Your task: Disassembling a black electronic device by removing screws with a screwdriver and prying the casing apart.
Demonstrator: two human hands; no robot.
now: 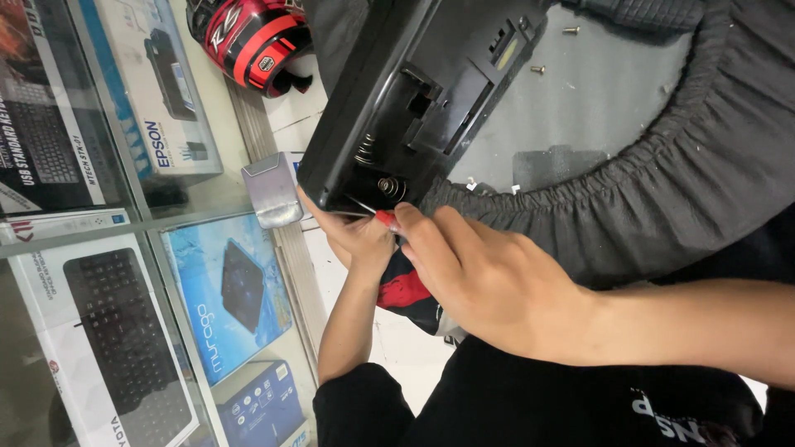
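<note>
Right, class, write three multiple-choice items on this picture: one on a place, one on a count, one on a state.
1. Where is the red and black helmet? A left of the black device; B on a lap; C in a box.
2. How many loose screws lie on the grey surface? A none; B two; C five.
3. The battery compartment is: A open, empty; B lidded; C full.
Answers: 1 A, it sits at the top edge beside the device. 2 B, two show near the device's far end. 3 A, bare springs show.
</note>
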